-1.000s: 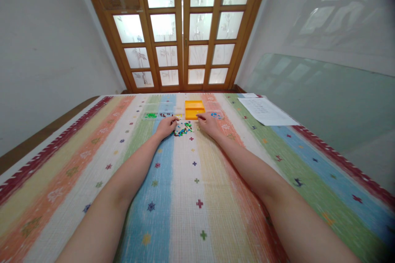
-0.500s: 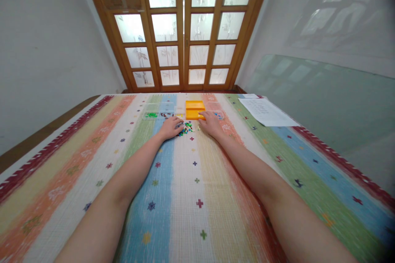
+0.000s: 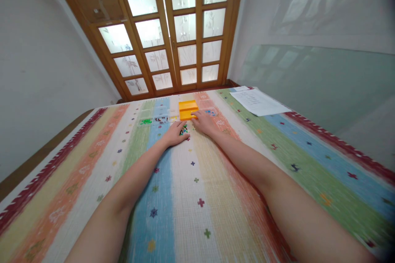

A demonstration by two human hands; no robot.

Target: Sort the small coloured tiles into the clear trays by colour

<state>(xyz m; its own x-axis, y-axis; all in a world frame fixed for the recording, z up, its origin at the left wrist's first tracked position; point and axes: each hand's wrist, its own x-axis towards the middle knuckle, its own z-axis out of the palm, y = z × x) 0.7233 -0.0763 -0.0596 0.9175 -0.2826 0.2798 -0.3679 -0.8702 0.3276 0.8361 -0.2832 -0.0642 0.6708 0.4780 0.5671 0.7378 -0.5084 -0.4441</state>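
A small heap of mixed green, white, yellow and dark pieces point(image 3: 184, 130) lies on the striped cloth. My left hand point(image 3: 175, 134) rests around its left and near side, thumb and fingers spread apart. Just beyond stands an orange box point(image 3: 187, 114) with its lid raised at the back. Over the box's front right corner, the fingers of my right hand point(image 3: 203, 123) are bent close together; whatever is between the fingertips is too small to make out. A few pale pieces point(image 3: 194, 128) lie below that hand.
Left of the box, a clear compartment case holds green pieces point(image 3: 146, 121), dark red and white pieces point(image 3: 161, 119) and yellow pieces point(image 3: 173, 118). Blue pieces point(image 3: 211, 112) sit in a clear container to its right. Printed paper point(image 3: 258, 103) lies at the far right of the table.
The view has tilted and shifted. My left hand has spread its fingers and moved in around the heap. My right hand stays at the orange box's front right corner.
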